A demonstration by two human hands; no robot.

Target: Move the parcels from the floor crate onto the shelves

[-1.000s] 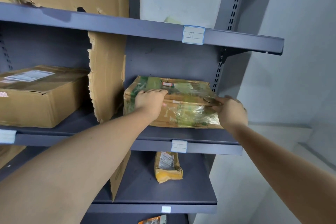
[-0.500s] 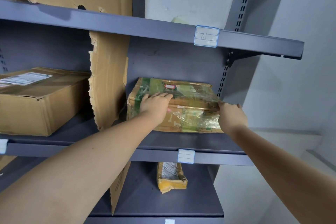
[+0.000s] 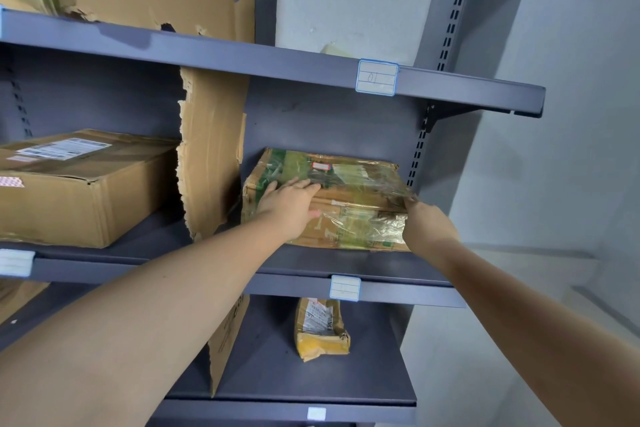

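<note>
Head view: both hands are resting against a tape-wrapped parcel (image 3: pixel 360 204) sitting on the middle shelf (image 3: pixel 408 289).
Left hand (image 3: pixel 289 210) is lying flat, fingers straight, over the parcel's top front edge. Right hand (image 3: pixel 429 230) is touching its right front corner, with its fingers too hidden to tell their curl. The parcel is sitting between the hands, just right of a torn cardboard divider (image 3: pixel 211 156).

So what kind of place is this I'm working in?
Most likely a parcel stockroom or courier depot: grey metal shelving with paper tags on the shelf edges, a cardboard box bearing a shipping label, and torn cardboard dividers splitting the shelves into bays.
</note>
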